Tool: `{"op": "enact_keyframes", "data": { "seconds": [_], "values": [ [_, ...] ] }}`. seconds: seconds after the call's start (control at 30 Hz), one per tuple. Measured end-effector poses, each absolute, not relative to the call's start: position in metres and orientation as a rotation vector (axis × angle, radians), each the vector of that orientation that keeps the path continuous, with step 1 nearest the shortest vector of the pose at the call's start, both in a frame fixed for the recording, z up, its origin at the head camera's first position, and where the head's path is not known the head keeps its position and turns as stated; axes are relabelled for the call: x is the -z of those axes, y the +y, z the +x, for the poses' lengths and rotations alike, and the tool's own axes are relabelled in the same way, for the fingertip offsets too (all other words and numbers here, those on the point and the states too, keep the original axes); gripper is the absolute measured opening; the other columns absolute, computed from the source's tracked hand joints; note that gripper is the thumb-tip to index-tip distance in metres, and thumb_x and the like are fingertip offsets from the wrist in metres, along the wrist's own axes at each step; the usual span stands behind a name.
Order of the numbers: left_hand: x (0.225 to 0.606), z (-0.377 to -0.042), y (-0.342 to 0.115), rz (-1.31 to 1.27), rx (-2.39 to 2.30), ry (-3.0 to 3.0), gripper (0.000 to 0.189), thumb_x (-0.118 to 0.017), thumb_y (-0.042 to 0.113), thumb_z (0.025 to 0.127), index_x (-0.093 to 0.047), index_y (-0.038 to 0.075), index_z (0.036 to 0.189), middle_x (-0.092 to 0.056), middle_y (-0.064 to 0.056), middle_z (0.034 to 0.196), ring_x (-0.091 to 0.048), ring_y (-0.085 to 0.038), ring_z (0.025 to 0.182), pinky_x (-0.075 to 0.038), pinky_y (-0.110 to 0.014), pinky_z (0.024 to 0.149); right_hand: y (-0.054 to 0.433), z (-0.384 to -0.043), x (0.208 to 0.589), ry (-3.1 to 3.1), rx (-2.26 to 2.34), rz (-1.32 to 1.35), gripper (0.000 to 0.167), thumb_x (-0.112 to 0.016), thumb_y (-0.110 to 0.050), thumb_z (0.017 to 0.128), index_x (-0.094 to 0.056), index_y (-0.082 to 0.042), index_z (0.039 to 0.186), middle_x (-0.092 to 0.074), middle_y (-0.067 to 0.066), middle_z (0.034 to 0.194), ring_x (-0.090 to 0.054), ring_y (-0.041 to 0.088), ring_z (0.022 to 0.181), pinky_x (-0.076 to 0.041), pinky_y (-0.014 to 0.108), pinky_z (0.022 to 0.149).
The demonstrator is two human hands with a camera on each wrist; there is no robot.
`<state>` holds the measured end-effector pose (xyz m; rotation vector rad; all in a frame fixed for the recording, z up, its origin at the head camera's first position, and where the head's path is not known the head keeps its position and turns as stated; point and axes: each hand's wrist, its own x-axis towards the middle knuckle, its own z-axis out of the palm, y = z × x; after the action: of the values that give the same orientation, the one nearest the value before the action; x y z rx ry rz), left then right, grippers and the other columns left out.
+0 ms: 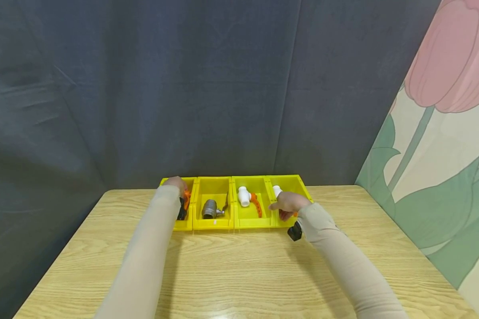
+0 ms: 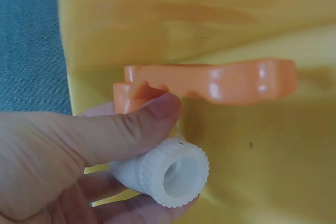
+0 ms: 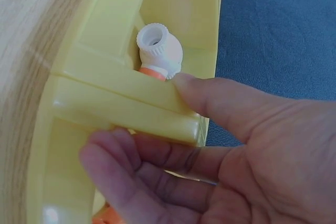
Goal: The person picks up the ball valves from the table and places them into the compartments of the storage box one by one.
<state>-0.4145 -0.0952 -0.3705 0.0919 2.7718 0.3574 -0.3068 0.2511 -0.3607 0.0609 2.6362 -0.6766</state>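
My left hand (image 1: pixel 175 182) reaches into the leftmost yellow bin. In the left wrist view, its thumb and fingers grip a white plastic ball valve (image 2: pixel 176 174) with an orange lever handle (image 2: pixel 226 81). Its ribbed round opening faces the camera. My right hand (image 1: pixel 290 204) is over the two rightmost bins. There, the thumb and curled fingers pinch the paired bin walls (image 3: pixel 126 100), thumb on one side and fingers on the other. Near the thumb tip lies another white valve (image 3: pixel 160 51). Below the fingers, an orange piece (image 3: pixel 108 216) shows only partly.
Several yellow bins stand in a row along the back of the wooden table (image 1: pixel 231 270). The second bin (image 1: pixel 215 184) holds a grey metal valve (image 1: pixel 210 209); the third holds a white valve (image 1: pixel 244 196) with an orange handle. A dark curtain (image 1: pixel 199 97) hangs behind.
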Motion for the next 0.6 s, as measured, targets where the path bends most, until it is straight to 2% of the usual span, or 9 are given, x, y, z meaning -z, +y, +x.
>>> {"op": "enact_keyframes", "data": {
  "seconds": [0.13, 0.33, 0.5, 0.6],
  "values": [
    [0.376, -0.416, -0.097, 0.173, -0.266, 2.792, 0.018, -0.067, -0.001, 0.087, -0.071, 0.006, 0.103, -0.064, -0.008, 0.100, -0.052, -0.020, 0.085, -0.053, -0.032, 0.076, 0.251, -0.307, 0.362, 2.631, 0.687, 0.067, 0.031, -0.059, -0.029, 0.097, -0.060, 0.001, 0.090, -0.061, 0.008, 0.073, -0.064, 0.017, 0.064, -0.059, 0.030, 0.070],
    [0.386, -0.417, -0.105, 0.229, -0.265, 2.810, 0.019, -0.068, 0.001, 0.085, -0.072, 0.007, 0.103, -0.065, -0.005, 0.095, -0.051, -0.018, 0.082, -0.052, -0.030, 0.075, 0.250, -0.307, 0.364, 2.617, 0.733, 0.079, 0.031, -0.059, -0.029, 0.097, -0.058, 0.001, 0.090, -0.061, 0.009, 0.072, -0.065, 0.018, 0.064, -0.059, 0.032, 0.072],
    [0.389, -0.416, -0.106, 0.244, -0.259, 2.845, 0.013, -0.065, 0.001, 0.085, -0.072, 0.008, 0.093, -0.061, -0.003, 0.086, -0.050, -0.019, 0.078, -0.047, -0.028, 0.068, 0.249, -0.307, 0.363, 2.623, 0.751, 0.071, 0.030, -0.059, -0.028, 0.097, -0.058, 0.002, 0.090, -0.062, 0.010, 0.072, -0.066, 0.018, 0.064, -0.059, 0.033, 0.072],
    [0.388, -0.413, -0.106, 0.240, -0.286, 2.840, 0.015, -0.064, -0.003, 0.083, -0.072, 0.007, 0.090, -0.060, -0.004, 0.084, -0.049, -0.019, 0.077, -0.048, -0.027, 0.068, 0.249, -0.307, 0.363, 2.620, 0.756, 0.074, 0.030, -0.059, -0.028, 0.097, -0.058, 0.002, 0.091, -0.062, 0.010, 0.073, -0.066, 0.019, 0.065, -0.059, 0.033, 0.071]
  ]
}}
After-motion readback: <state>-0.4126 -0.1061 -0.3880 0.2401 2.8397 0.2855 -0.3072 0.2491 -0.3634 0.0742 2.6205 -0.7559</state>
